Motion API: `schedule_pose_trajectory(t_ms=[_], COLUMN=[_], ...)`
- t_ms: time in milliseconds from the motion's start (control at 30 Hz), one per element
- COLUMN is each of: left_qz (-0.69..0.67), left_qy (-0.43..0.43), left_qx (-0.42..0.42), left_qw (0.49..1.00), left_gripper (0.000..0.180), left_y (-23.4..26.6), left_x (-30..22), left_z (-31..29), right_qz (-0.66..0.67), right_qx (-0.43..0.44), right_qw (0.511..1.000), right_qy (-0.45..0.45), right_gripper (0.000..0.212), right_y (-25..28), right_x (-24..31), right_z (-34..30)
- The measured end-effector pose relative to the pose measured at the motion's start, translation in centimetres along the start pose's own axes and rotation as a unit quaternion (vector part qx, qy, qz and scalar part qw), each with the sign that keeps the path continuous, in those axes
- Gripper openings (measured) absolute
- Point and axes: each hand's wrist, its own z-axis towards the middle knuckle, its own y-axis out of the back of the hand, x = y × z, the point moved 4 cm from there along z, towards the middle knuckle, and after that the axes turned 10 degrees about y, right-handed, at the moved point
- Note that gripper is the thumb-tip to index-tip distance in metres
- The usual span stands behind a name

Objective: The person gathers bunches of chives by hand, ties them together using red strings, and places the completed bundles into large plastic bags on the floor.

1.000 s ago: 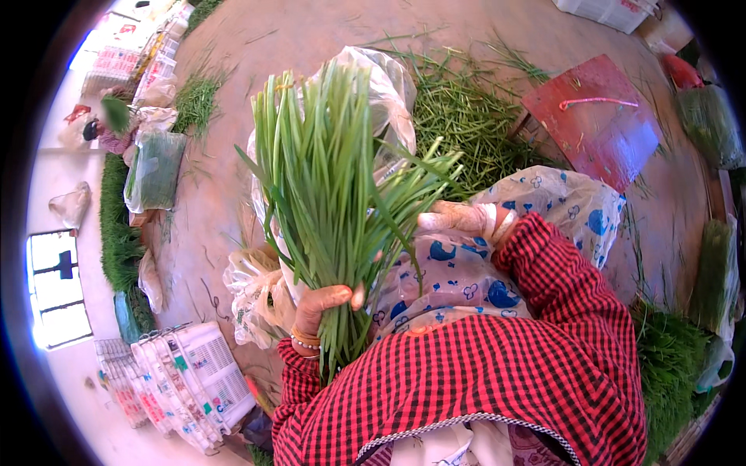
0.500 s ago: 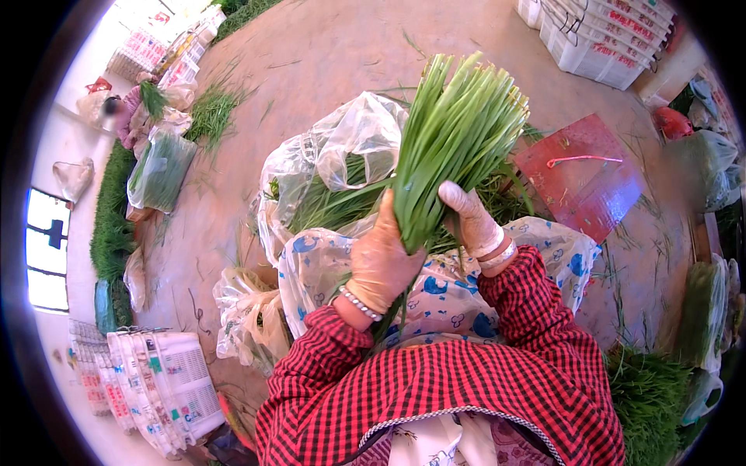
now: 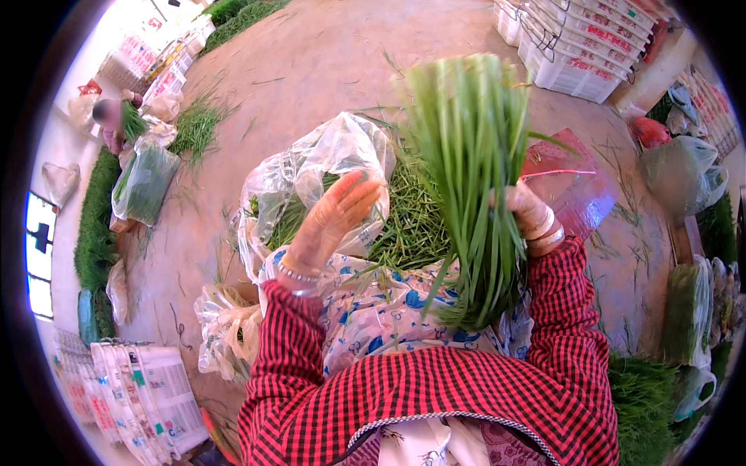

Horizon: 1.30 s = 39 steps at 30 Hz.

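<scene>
My right hand (image 3: pixel 530 210), bangles at its wrist, is closed around the middle of a thick bunch of green chives (image 3: pixel 478 186). The bunch stands nearly upright, blurred at its pale cut ends, its leaf tips hanging over my lap. Apart from it, my gloved left hand (image 3: pixel 330 221) is raised with fingers stretched out, holding nothing. Behind that hand lies a clear plastic bag (image 3: pixel 260 190) with more chives inside. Loose cut greens (image 3: pixel 412 213) are heaped between the bag and the bunch. A clear sheet with blue prints (image 3: pixel 373 314) covers my lap.
A red board (image 3: pixel 571 167) with a pink strip lies to the right. Stacked white crates stand at the back right (image 3: pixel 571 70) and lower left (image 3: pixel 167 396). Another person (image 3: pixel 113 128) sits at far left near a bagged bundle (image 3: pixel 148 179). Grass-like greens (image 3: pixel 641 400) lie at lower right.
My left hand has let go of the chives and moved left, its fingers opening. My right hand has carried the bunch to the right, and its leaves now hang straighter down.
</scene>
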Motion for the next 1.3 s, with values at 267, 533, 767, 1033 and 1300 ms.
schedule_pose_trajectory(t_ms=[267, 533, 767, 1033, 1300], left_qz=[-0.099, -0.134, -0.079, -0.019, -0.129], left_qy=[-0.038, -0.119, -0.080, 0.048, 0.005], left_qx=[-0.028, -0.072, -0.020, -0.110, -0.142], left_qw=[0.994, 0.981, 0.993, 0.993, 0.981], left_gripper=[0.090, 0.087, 0.090, 0.055, 0.028], left_y=[-2.1, 2.2, 1.4, 1.3, 1.1], left_x=[3.0, 3.7, 2.2, 2.4, 2.8], left_z=[1.9, -0.4, -0.4, 0.9, 1.8], right_qz=[-0.412, -0.386, -0.654, -0.675, -0.666], right_qx=[0.043, 0.049, 0.048, 0.143, 0.099], right_qw=[0.909, 0.919, 0.745, 0.723, 0.682], right_qy=[-0.042, 0.071, 0.127, 0.028, 0.287], right_gripper=[0.116, 0.073, 0.030, 0.029, 0.060], right_y=[-3.7, -7.6, -9.6, -11.2, -12.3], right_x=[-8.0, -6.0, -7.4, -7.8, -3.4], right_z=[-0.1, 0.1, -0.1, -0.9, 0.8])
